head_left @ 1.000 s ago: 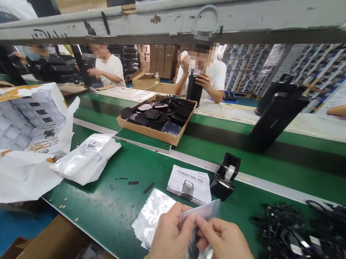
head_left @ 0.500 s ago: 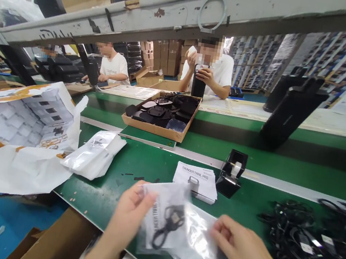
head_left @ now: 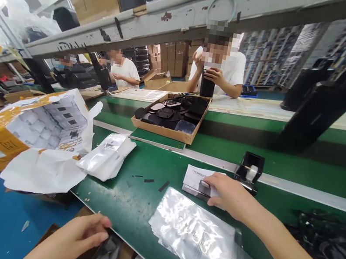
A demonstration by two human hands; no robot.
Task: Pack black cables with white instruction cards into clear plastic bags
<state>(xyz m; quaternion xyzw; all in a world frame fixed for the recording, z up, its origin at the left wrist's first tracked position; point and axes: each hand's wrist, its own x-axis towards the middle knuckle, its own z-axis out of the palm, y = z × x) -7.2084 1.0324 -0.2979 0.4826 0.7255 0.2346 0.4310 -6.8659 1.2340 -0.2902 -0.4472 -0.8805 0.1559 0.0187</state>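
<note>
My right hand [head_left: 230, 195] is at the stack of printed leaflets [head_left: 194, 178], fingers on the top one and thumb at its near edge, closed on it. Just in front lies a pile of clear plastic bags [head_left: 194, 239], flat and shiny. Past the table's near edge, my left hand [head_left: 86, 231] hangs over a cardboard box, thumb and fingers apart. Below its fingertips, a filled clear bag [head_left: 107, 253] with something dark in it shows in the box. Right of the leaflets stands a black tape dispenser [head_left: 250, 172].
Tangled black cables [head_left: 325, 248] lie at the right. White packets [head_left: 107, 156] sit left, beside an open taped carton [head_left: 44, 125]. A tray of black parts [head_left: 170, 113] stands farther back. Across the bench, a person [head_left: 217, 73] holds a black cylinder. A shelf beam [head_left: 178, 17] crosses above.
My left hand has moved down and left past the table edge and let go of the filled bag. My right hand has left the clear bags and reached the leaflets. The view has shifted left.
</note>
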